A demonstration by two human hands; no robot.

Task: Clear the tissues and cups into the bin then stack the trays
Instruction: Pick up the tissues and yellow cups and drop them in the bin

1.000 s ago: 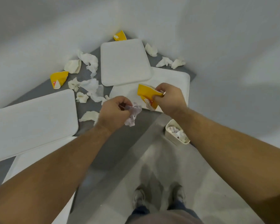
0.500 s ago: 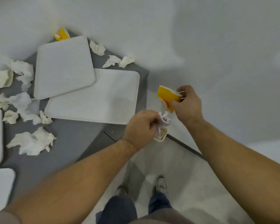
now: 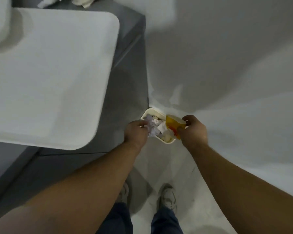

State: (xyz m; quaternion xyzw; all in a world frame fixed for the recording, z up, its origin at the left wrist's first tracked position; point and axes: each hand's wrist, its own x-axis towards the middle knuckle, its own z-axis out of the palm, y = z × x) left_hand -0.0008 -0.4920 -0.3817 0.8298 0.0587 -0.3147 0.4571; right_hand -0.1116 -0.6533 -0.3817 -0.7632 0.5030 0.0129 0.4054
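Filling the upper left, a white tray [image 3: 47, 78] lies on the grey table [image 3: 125, 68], its near corner past the table edge. Two tissues [image 3: 81, 1] lie on the table at the top of the view. Below, the bin [image 3: 153, 112] stands on the floor beside the table, holding crumpled tissue. Both hands reach over the bin: the left hand [image 3: 135, 133] grips a crumpled tissue [image 3: 151, 126], and the right hand [image 3: 192, 130] pinches a yellow cup [image 3: 173, 124], tilted at the bin's rim.
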